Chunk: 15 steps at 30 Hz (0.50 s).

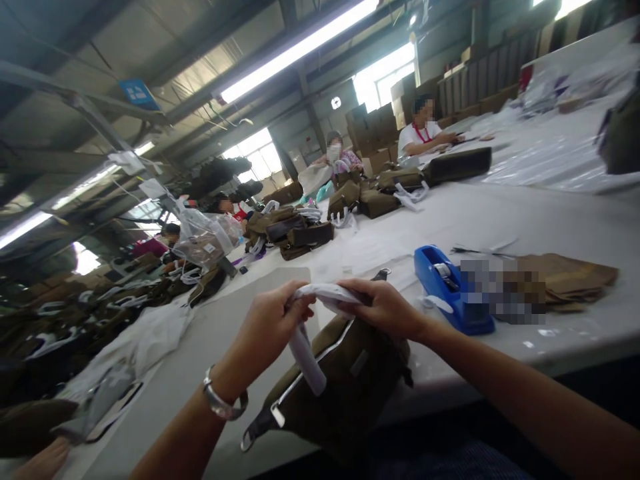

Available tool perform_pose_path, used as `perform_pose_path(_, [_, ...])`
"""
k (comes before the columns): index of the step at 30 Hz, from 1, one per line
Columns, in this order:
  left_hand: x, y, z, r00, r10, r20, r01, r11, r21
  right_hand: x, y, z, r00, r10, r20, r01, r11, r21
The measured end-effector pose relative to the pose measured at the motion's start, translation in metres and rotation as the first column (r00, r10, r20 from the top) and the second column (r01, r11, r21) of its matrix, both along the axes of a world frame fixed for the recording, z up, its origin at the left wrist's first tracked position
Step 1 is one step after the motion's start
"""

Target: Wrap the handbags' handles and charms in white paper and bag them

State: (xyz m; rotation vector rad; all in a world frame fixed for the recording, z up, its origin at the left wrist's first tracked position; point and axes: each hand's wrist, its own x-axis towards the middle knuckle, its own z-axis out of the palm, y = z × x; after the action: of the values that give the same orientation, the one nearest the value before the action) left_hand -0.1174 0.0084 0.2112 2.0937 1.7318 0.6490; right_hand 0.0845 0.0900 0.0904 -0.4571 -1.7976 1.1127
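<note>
Both hands grip a white-wrapped handle (pixel 327 291) that arches over a dark olive bag (pixel 345 387). My left hand (pixel 273 327), with a metal bracelet at its wrist, is closed round the handle's left bend. My right hand (pixel 383 307) pinches the handle's right side, fingers pressed on the white wrapping. The wrapped strip hangs down across the bag's front. A silver zipper runs along the bag's top, its pull (pixel 277 415) at the lower left, and a metal ring shows at each end. The bag leans at the table's front edge.
A blue tape dispenser (pixel 445 287) stands right of the bag, beside a stack of brown sheets (pixel 575 280). Several olive bags (pixel 305 233) lie across the white table (pixel 540 213). Co-workers sit along the far side. Another person's hand (pixel 47 460) is at lower left.
</note>
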Motion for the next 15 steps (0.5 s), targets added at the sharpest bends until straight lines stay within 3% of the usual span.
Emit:
perform_pose_path(3, [-0.003, 0.004, -0.003, 0.961, 0.026, 0.274, 0.053, 0.959, -0.279, 0.001, 0.003, -0.002, 0.994, 0.103, -0.029, -0.105, 0.991, -0.084])
perform_pose_path(5, [-0.003, 0.007, -0.009, 0.885, 0.088, 0.458, 0.128, 0.898, -0.420, 0.001, 0.008, -0.005, 0.990, 0.125, -0.061, -0.131, 0.986, -0.105])
perform_pose_path(8, [0.000, 0.009, -0.019, 0.731, 0.177, 0.659, 0.236, 0.840, -0.488, 0.002, 0.013, -0.009, 0.988, 0.121, -0.096, -0.130, 0.987, -0.092])
perform_pose_path(10, [0.001, 0.009, -0.021, 0.666, 0.197, 0.720, 0.246, 0.853, -0.461, 0.003, 0.014, -0.009, 0.992, 0.099, -0.077, -0.102, 0.994, -0.045])
perform_pose_path(12, [0.002, 0.010, -0.018, 0.677, 0.168, 0.716, 0.225, 0.879, -0.420, 0.005, 0.011, -0.008, 0.998, 0.044, -0.039, -0.042, 0.998, 0.044])
perform_pose_path(15, [0.004, 0.009, -0.006, 0.854, 0.032, 0.520, 0.173, 0.924, -0.341, 0.004, 0.005, -0.006, 0.996, -0.090, -0.021, 0.092, 0.984, 0.152])
